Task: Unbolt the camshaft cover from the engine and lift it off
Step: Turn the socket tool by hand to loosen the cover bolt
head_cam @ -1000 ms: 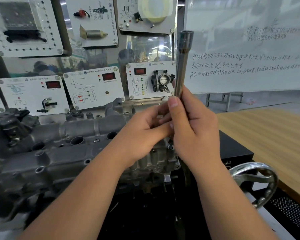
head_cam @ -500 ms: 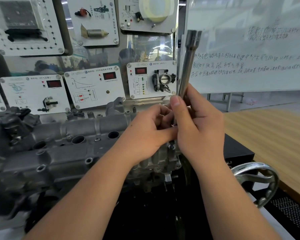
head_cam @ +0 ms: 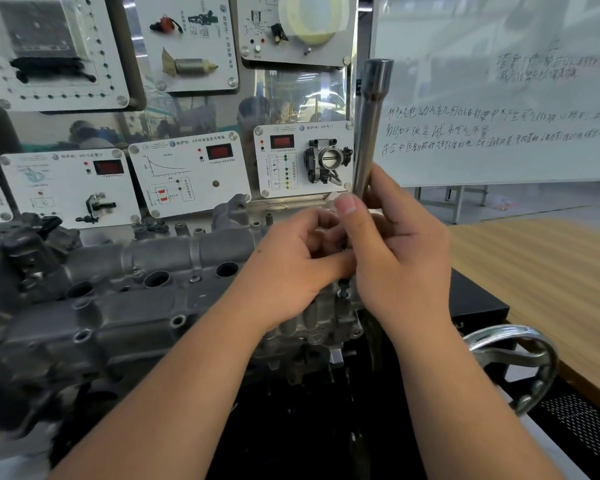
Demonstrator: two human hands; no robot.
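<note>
Right hand point(head_cam: 400, 268) grips the long socket extension point(head_cam: 369, 133) near its lower end, shaft upright, slightly tilted; left hand point(head_cam: 291, 268) curls in at the tool's base, what it pinches hidden. Bolt point(head_cam: 343, 289) shows just below, at the right end of the camshaft cover point(head_cam: 136, 296), which sits on the engine. Judgement: keep the shaft square over the bolt, steady the base, turn gently. Panels carry VW roundels; whiteboard point(head_cam: 499, 98) handwriting Chinese, too faint to read.
</note>
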